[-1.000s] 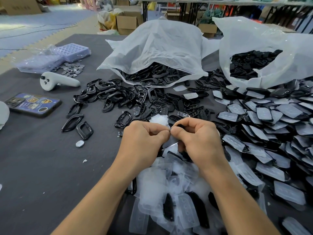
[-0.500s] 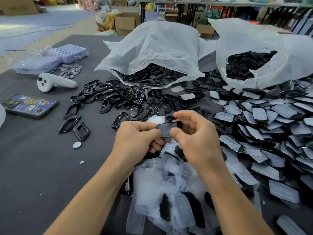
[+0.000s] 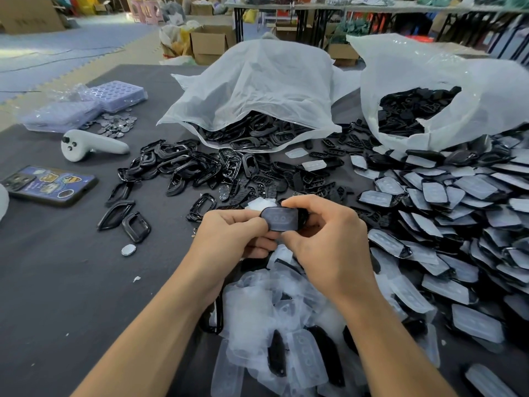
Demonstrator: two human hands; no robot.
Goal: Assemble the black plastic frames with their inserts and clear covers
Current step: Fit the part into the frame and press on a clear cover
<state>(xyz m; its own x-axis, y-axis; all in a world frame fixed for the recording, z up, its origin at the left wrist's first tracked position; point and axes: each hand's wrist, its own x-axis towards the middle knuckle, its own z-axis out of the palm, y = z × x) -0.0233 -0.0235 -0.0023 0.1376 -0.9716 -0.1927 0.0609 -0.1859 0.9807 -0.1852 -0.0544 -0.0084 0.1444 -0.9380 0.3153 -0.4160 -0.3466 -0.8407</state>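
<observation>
Black plastic frame (image 3: 301,215), clear cover (image 3: 282,220) seemingly seated, hangs above the surface (image 3: 57,282) between left grip (image 3: 229,236) and right grip (image 3: 323,239), both pinching its ends; it looks light, stiff, slick, best held by the rims.

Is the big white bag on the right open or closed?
Open: the white bag gapes wide at its mouth, and black parts show inside it.

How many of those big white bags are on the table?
2. The middle bag lies far centre, black frames spilling from it; the right bag sits beside it, open on black parts. More could be out of view.
</observation>
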